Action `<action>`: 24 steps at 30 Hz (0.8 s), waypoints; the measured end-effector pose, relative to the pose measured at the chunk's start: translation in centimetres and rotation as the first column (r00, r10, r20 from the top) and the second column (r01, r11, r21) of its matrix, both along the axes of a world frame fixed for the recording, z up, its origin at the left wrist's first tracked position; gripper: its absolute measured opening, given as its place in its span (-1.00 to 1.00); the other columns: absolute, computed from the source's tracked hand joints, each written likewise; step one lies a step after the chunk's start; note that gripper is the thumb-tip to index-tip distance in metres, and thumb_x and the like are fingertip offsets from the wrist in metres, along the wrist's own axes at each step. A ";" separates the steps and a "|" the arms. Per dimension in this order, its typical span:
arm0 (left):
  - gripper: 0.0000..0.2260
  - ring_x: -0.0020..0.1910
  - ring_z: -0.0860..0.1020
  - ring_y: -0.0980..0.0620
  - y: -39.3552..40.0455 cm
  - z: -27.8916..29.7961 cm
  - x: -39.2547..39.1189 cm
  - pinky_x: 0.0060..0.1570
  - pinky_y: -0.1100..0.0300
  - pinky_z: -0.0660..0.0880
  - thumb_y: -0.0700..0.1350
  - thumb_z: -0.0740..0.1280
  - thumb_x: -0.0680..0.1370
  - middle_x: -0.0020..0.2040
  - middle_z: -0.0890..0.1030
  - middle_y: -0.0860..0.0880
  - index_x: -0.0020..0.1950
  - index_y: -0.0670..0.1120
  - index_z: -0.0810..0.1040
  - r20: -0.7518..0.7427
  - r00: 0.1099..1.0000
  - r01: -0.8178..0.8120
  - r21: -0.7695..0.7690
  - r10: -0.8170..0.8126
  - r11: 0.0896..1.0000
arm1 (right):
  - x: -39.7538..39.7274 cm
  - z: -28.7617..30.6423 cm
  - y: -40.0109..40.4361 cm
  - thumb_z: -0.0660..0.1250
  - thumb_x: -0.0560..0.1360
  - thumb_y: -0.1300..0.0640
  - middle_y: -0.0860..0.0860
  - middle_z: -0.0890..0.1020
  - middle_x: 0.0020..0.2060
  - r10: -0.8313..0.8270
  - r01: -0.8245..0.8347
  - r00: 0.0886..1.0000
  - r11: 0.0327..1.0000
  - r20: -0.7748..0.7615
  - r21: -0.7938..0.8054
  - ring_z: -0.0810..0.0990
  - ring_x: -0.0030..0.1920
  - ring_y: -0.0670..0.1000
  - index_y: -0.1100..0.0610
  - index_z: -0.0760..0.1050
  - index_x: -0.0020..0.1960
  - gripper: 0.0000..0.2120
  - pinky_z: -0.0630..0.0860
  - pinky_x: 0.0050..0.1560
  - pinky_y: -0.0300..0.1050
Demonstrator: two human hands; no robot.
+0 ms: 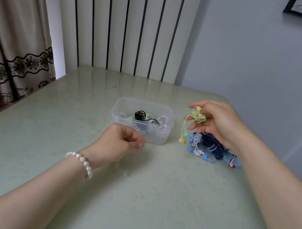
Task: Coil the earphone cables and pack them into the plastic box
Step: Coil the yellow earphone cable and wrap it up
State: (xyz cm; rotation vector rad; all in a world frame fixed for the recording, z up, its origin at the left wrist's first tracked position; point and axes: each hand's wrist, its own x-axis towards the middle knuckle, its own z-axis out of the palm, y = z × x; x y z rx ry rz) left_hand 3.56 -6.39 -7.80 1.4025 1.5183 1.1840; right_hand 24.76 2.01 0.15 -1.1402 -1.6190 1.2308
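Observation:
My right hand [218, 121] holds a coiled yellow earphone cable [198, 115] in the air, to the right of the clear plastic box [159, 138]. Two earbuds, one green and one yellow [183, 137], dangle from the coil. Inside the box lie black, white and green coiled earphones [142, 116]. My left hand [121, 143] hovers just in front of the box with fingers loosely curled and nothing visible in them. A pile of blue, white and purple earphones [212, 147] lies on the table under my right wrist.
The pale green table [131, 201] stands against a striped wall panel [126, 20]. A curtain with lace trim [7, 46] hangs at the left. A pearl bracelet [82, 161] is on my left wrist.

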 end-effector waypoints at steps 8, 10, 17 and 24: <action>-0.80 0.06 0.55 -0.03 -0.7 1.1 1.1 0.10 0.09 0.45 -0.15 0.22 0.56 0.08 0.61 -0.09 0.12 -0.13 0.56 0.424 0.900 0.152 -0.091 -0.100 0.984 | -3.0 -2.6 -3.5 -0.07 0.40 0.43 0.22 0.58 -0.27 0.239 -0.366 0.887 0.885 -0.396 -0.286 0.64 -0.36 0.14 0.19 0.36 -0.21 -0.72 0.58 -0.36 -0.14; -0.76 -0.05 0.59 -0.08 -0.7 1.2 1.1 0.01 0.08 0.51 -0.14 0.16 0.58 0.00 0.62 -0.14 0.14 -0.19 0.53 0.547 0.827 0.234 -0.122 -0.132 0.964 | -3.3 -3.2 -3.6 -0.06 0.39 0.46 0.21 0.59 -0.26 0.233 -0.374 0.875 0.881 -0.423 -0.289 0.62 -0.36 0.12 0.17 0.31 -0.25 -0.72 0.57 -0.36 -0.14; -0.86 -0.31 0.64 0.00 -0.7 1.2 0.7 -0.30 0.22 0.60 -0.36 0.23 0.50 -0.24 0.62 -0.16 0.02 -0.26 0.52 0.648 0.752 0.299 -0.174 -0.120 0.938 | -3.1 -5.5 -2.9 0.14 0.31 0.44 0.16 0.54 -0.25 0.193 -0.318 0.898 0.905 -0.396 -0.281 0.57 -0.37 0.07 0.17 0.33 -0.29 -0.81 0.45 -0.40 -0.17; -0.88 -0.38 0.61 0.06 -0.5 0.7 0.8 -0.32 0.26 0.58 -0.39 0.24 0.49 -0.31 0.63 -0.11 -0.08 -0.27 0.55 0.586 0.807 0.224 -0.178 -0.079 0.958 | -3.5 -6.8 -4.1 0.47 0.27 0.38 0.00 0.63 -0.30 0.327 -0.328 0.945 0.943 -0.022 -0.062 0.53 -0.37 -0.11 0.15 0.57 -0.12 -0.76 0.42 -0.40 -0.27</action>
